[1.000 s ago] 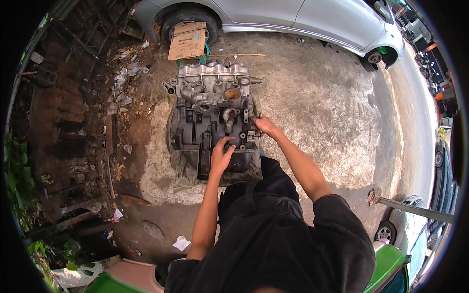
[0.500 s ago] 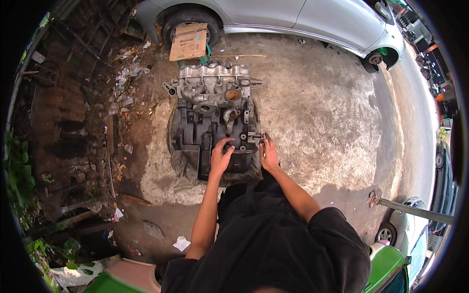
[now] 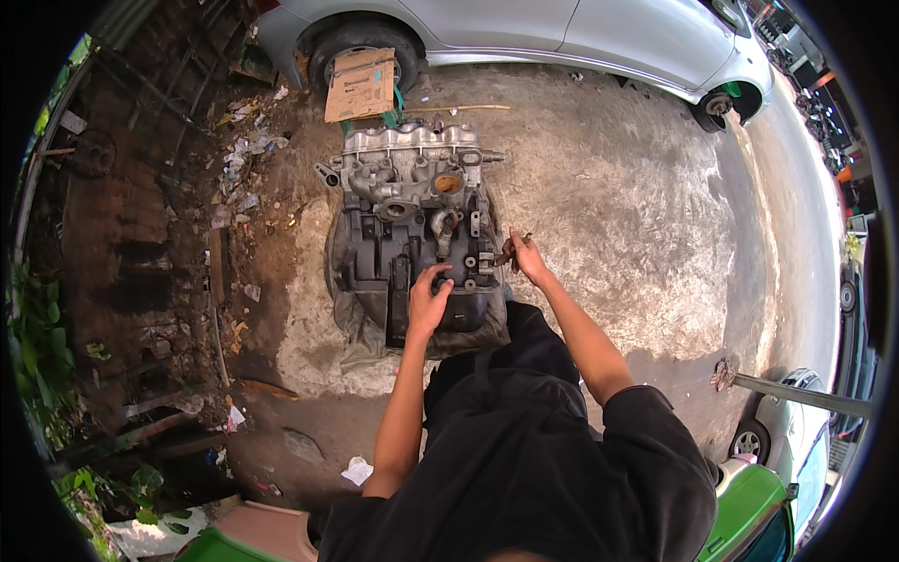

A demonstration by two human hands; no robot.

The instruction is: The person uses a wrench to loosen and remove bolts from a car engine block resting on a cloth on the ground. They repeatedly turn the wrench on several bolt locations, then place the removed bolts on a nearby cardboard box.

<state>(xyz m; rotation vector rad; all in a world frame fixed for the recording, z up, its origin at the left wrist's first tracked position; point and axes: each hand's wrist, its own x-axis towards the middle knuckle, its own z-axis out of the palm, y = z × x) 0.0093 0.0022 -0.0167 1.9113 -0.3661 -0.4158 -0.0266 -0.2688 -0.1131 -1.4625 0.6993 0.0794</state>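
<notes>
A car engine [image 3: 371,244] with a dark block and a pale metal cylinder head [image 3: 412,140] lies before me. My left hand [image 3: 428,302] rests on the near part of the block, its thumb and fingers curved and apart, with nothing visible between them. Just off the engine's right side is my right hand [image 3: 528,259], closed on a dark, brownish metal piece [image 3: 508,251] whose exact kind is too small to tell. A small metal bracket [image 3: 485,263] sits at the block's right edge, close to that piece. A round-ended metal fitting [image 3: 443,225] stands on the block ahead of my left hand.
A crumpled grey cloth [image 3: 361,332] lies under the engine. Behind it, a cardboard sheet [image 3: 361,89] tops a green stand, with a silver car [image 3: 506,28] beyond. Litter [image 3: 251,145] covers the ground at left. A pole [image 3: 801,393] juts in at right.
My right hand has moved away from the block's right edge, up and to the right, with the dark metal piece in it. My left hand stays on the block.
</notes>
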